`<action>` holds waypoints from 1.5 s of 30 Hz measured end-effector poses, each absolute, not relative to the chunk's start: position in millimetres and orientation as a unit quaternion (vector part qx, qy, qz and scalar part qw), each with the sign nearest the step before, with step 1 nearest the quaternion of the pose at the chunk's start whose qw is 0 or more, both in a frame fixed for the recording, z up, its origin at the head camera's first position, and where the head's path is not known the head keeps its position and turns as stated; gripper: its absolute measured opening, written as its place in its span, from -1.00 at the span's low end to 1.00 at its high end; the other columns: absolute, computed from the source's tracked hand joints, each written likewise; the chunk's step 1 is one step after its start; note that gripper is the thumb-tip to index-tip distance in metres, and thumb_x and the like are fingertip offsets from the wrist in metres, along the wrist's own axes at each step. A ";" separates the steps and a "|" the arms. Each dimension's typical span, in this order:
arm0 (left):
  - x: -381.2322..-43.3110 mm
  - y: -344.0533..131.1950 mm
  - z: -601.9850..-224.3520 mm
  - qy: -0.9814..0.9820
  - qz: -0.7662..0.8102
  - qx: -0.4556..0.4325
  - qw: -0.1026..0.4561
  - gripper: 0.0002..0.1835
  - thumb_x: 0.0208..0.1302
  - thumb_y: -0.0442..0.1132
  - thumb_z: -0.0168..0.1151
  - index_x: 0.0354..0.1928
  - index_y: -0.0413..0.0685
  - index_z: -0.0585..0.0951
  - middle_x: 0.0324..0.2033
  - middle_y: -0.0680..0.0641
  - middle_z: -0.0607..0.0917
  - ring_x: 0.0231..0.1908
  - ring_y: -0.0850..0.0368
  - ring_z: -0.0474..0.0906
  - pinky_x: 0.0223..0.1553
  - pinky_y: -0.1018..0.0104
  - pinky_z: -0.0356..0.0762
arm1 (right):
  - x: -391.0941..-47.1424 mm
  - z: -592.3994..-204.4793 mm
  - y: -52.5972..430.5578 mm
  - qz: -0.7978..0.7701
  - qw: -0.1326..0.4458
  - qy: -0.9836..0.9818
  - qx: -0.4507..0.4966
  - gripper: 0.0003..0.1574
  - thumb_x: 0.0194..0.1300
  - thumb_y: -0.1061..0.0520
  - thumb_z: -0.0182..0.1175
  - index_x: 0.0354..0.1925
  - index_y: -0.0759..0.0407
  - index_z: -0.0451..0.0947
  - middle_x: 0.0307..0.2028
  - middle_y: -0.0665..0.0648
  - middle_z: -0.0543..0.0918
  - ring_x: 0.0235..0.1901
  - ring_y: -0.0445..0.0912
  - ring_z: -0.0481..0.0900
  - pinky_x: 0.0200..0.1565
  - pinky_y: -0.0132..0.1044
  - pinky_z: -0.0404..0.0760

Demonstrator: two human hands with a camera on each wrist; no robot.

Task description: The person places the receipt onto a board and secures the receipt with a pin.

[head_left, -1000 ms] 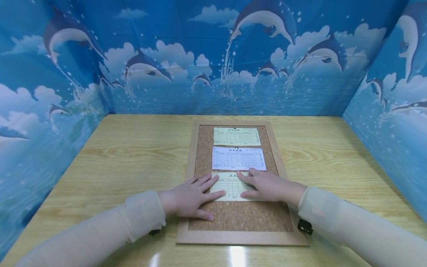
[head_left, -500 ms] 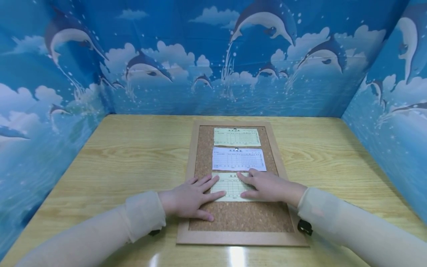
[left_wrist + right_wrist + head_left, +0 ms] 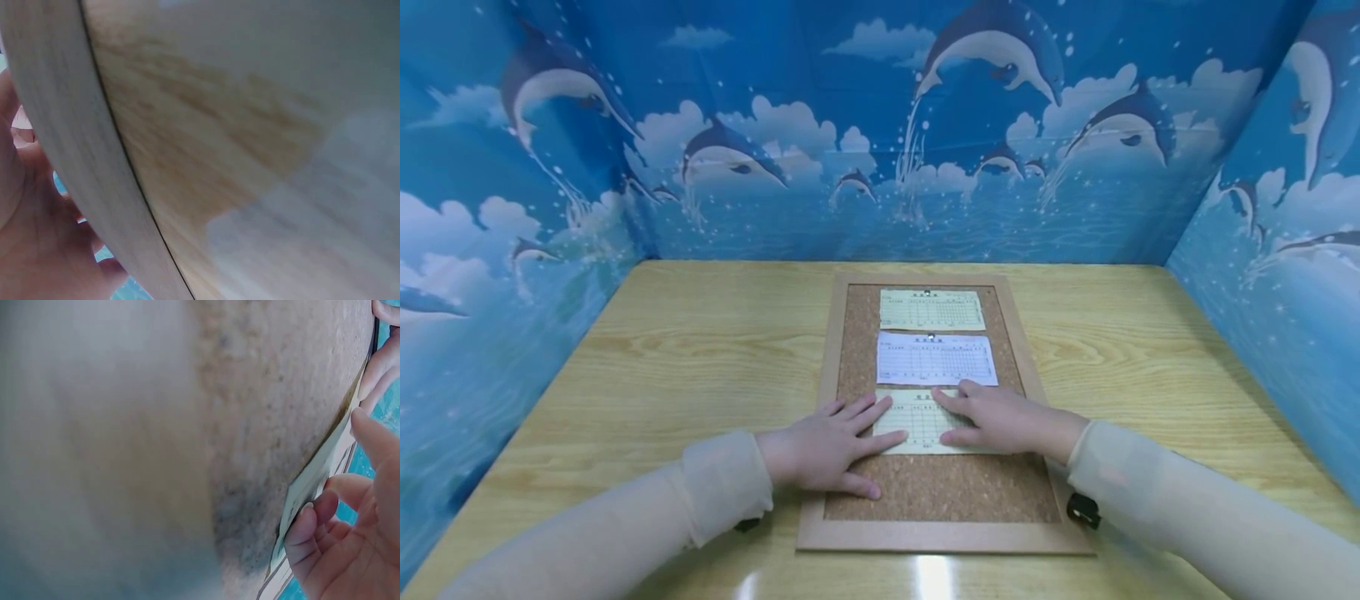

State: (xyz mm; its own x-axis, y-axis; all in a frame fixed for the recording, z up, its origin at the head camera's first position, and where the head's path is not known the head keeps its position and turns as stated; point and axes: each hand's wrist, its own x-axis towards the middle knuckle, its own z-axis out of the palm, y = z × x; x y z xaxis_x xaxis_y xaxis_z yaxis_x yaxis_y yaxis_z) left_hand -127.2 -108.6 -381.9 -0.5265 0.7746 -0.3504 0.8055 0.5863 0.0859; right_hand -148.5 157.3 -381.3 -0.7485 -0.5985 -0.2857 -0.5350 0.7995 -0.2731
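Note:
A pale green printed slip [image 3: 917,429] lies on the cork board [image 3: 940,492], lowest of three slips. My left hand [image 3: 831,446] rests with spread fingers over the board's left frame, its fingertips on the slip's left edge. Over the slip's right part, my right hand [image 3: 1003,419] touches the paper with index finger and thumb extended; its other fingers are bent. In the right wrist view the right hand [image 3: 350,544] is beside the slip [image 3: 306,487] seen edge-on. The left wrist view shows the left hand [image 3: 44,231] beside the wooden frame [image 3: 81,137].
Above it, a white slip [image 3: 936,360] and another green slip [image 3: 931,311] each have a small pin at the top edge. The wooden frame borders the cork. The board lies on a wood-grain table [image 3: 715,350], with dolphin-printed curtains [image 3: 820,200] around three sides.

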 end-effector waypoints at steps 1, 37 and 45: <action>-127.1 -108.6 -382.0 0.873 -0.042 0.453 0.179 -0.20 0.21 0.43 -0.23 0.45 0.37 -0.05 0.44 -0.11 -0.24 0.40 -0.08 -0.30 0.31 -0.09 -0.15 | -148.6 -380.9 157.1 -0.087 0.184 0.931 -0.304 -0.11 0.25 -0.29 0.09 0.37 0.13 0.19 -0.21 0.10 0.45 -0.41 -0.15 0.38 -0.29 -0.18 0.45; -135.0 -102.6 -377.2 0.871 -0.033 0.446 0.203 -0.22 0.20 0.39 -0.10 0.44 0.42 0.02 0.44 -0.10 -0.12 0.40 -0.09 -0.19 0.30 -0.04 -0.05 | -151.0 -372.3 161.6 -0.120 0.249 0.928 -0.252 -0.26 0.32 -0.11 0.13 0.39 -0.02 0.18 -0.75 -0.07 0.36 -0.74 -0.23 0.21 -0.61 -0.32 0.30; -130.7 -109.2 -375.0 0.873 -0.025 0.449 0.191 -0.22 0.21 0.43 -0.20 0.44 0.42 -0.02 0.44 -0.09 -0.16 0.40 -0.08 -0.23 0.31 -0.08 -0.09 | -145.1 -366.7 171.0 -0.139 0.258 0.929 -0.226 -0.24 0.29 -0.14 0.15 0.38 -0.02 0.20 -0.74 -0.05 0.37 -0.75 -0.22 0.23 -0.63 -0.34 0.32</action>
